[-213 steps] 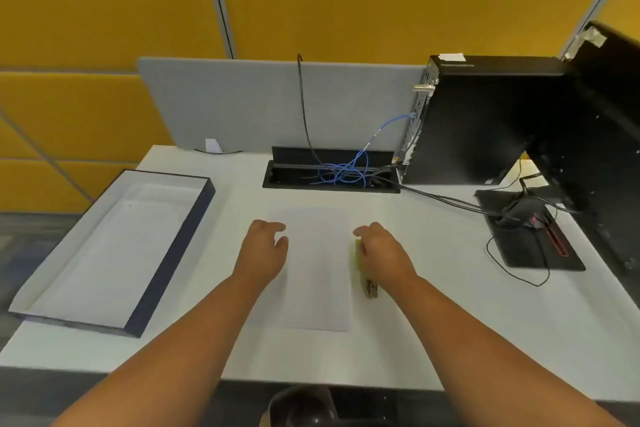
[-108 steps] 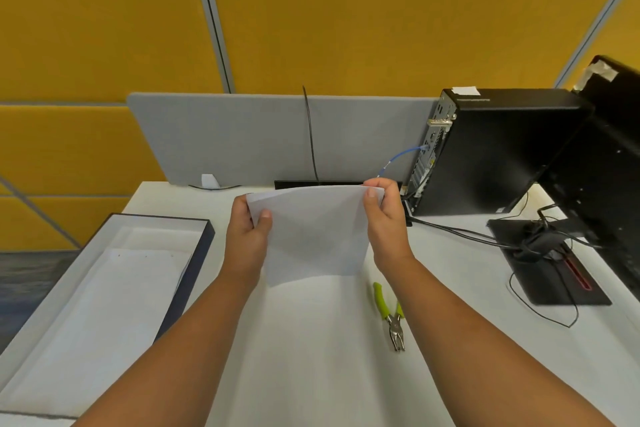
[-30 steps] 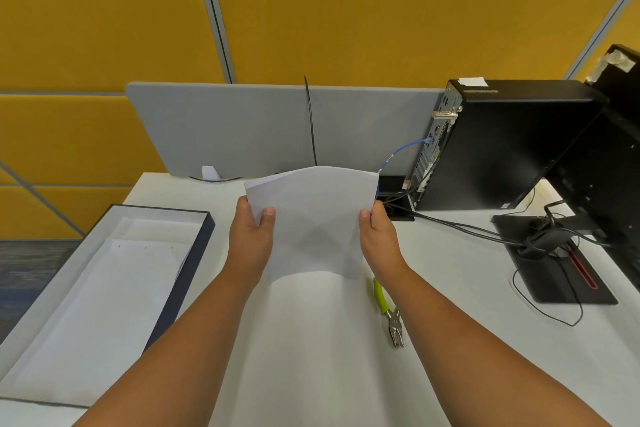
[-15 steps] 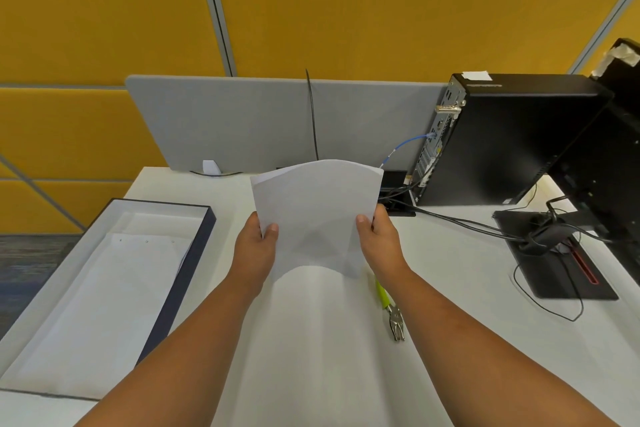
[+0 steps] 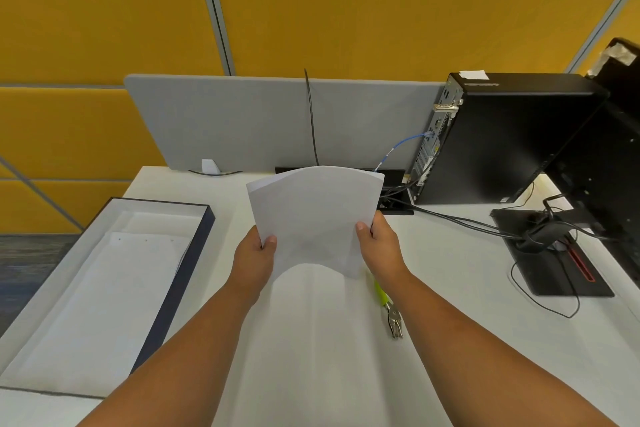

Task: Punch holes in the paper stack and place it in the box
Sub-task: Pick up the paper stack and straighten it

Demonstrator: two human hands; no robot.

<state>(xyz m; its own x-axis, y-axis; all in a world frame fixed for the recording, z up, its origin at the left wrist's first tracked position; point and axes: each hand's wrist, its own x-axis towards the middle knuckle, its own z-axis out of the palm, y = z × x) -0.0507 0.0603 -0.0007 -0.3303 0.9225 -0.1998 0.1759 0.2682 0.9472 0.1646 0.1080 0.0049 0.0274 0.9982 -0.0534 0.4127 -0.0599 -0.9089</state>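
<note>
A thin white paper stack (image 5: 313, 218) stands upright on its lower edge above the white desk, bowed slightly toward me. My left hand (image 5: 254, 258) grips its left edge and my right hand (image 5: 379, 246) grips its right edge, thumbs on the near face. The hole punch pliers (image 5: 391, 308), with lime-green handles and metal jaws, lie on the desk just below my right wrist. The open box (image 5: 204, 229), dark blue outside and white inside, sits at the desk's left with punched sheets lying in it.
A grey divider panel (image 5: 277, 121) runs along the desk's back edge. A black computer tower (image 5: 502, 139) stands at the back right with cables trailing to a cable tray (image 5: 394, 208). A black monitor base (image 5: 554, 260) sits at the right.
The paper stack has risen a little and stands more upright; my hands have slid lower along its side edges. The pliers and box have not moved.
</note>
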